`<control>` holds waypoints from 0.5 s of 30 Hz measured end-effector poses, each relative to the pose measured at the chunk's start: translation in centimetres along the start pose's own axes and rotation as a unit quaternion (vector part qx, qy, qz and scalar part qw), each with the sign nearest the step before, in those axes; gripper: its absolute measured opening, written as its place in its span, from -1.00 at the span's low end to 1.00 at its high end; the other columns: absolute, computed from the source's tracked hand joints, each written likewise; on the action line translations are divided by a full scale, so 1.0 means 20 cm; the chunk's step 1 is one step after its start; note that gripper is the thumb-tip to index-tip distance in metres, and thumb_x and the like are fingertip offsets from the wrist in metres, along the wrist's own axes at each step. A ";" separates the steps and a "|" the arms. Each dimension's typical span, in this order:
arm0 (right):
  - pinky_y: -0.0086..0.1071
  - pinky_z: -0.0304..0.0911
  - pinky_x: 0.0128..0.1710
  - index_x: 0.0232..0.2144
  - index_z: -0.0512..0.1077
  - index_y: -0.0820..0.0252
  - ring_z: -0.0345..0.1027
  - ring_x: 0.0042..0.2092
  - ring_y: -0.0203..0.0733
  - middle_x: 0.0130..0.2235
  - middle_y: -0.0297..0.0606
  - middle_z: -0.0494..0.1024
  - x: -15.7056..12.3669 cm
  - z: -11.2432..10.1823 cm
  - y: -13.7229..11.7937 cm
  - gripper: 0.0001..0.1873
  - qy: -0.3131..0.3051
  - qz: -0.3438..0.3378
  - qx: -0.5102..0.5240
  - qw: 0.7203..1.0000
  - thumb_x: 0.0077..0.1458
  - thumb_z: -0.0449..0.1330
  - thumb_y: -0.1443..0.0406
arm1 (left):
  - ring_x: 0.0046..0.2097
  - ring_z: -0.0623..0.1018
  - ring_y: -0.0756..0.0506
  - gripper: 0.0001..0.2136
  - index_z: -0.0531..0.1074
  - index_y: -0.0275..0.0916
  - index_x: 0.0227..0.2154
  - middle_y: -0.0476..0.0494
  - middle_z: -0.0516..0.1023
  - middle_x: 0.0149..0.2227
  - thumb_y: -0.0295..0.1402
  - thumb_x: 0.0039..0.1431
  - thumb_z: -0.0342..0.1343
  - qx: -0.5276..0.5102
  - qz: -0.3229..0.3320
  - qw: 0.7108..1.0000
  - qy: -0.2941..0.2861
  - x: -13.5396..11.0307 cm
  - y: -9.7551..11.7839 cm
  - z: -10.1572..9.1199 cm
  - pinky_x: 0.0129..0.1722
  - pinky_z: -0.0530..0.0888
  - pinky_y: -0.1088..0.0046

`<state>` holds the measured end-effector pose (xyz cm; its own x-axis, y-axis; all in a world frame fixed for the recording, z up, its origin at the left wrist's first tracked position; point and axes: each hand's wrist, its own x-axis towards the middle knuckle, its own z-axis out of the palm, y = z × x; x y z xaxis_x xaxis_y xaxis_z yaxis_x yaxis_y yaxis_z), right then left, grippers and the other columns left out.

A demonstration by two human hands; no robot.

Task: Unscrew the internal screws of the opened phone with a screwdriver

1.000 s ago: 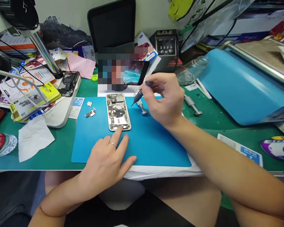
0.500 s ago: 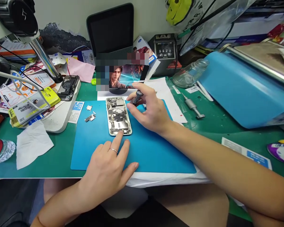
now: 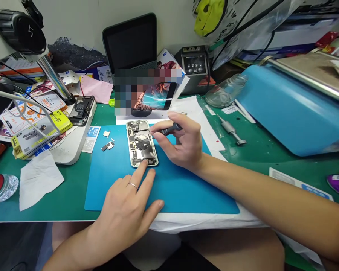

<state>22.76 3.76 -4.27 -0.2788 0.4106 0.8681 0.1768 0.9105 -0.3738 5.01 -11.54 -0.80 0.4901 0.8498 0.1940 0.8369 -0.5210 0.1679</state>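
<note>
An opened smartphone (image 3: 142, 150), its inner parts bare, lies face up on the blue mat (image 3: 115, 199). The index fingertip of my left hand (image 3: 131, 205) presses its lower end, with the other fingers spread and holding nothing. My right hand (image 3: 185, 145) grips a dark-handled tool (image 3: 171, 129) with a thin metal tip. That tool slants low, its tip over the middle of the phone; whether it touches is hard to see. Left of the phone lie a small metal part (image 3: 106, 133) and a bracket-like part (image 3: 107, 146).
Behind the mat, another phone (image 3: 155, 96) plays a video on a stand. A second tool (image 3: 231, 131) and a glass jar (image 3: 227, 90) lie to the right, near a big blue case (image 3: 288, 113). A battery box (image 3: 36, 131), a tissue (image 3: 41, 180) and a bottle (image 3: 2, 188) sit left.
The tool in my right hand has tipped from near upright to a low slant, its tip now over the phone. My right hand has shifted slightly. The left fingertip stays on the phone.
</note>
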 end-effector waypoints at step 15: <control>-0.29 0.61 -0.15 0.39 -0.04 -0.07 0.58 -0.16 -0.23 -0.08 -0.22 0.62 0.01 -0.02 -0.06 -0.18 -0.037 -0.054 0.059 0.996 0.22 0.21 0.44 | -0.29 0.63 -0.14 -0.53 0.32 -0.33 0.23 -0.31 0.38 0.30 -0.10 0.45 -0.07 0.070 -0.020 0.997 0.025 0.03 -0.06 0.02 -0.34 0.50 0.28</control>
<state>22.92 2.72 -3.40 -0.3598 0.3080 0.8807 0.0306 0.9473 -0.3188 4.42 -10.37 -1.19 0.4466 0.8625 0.2381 0.8826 -0.4683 0.0408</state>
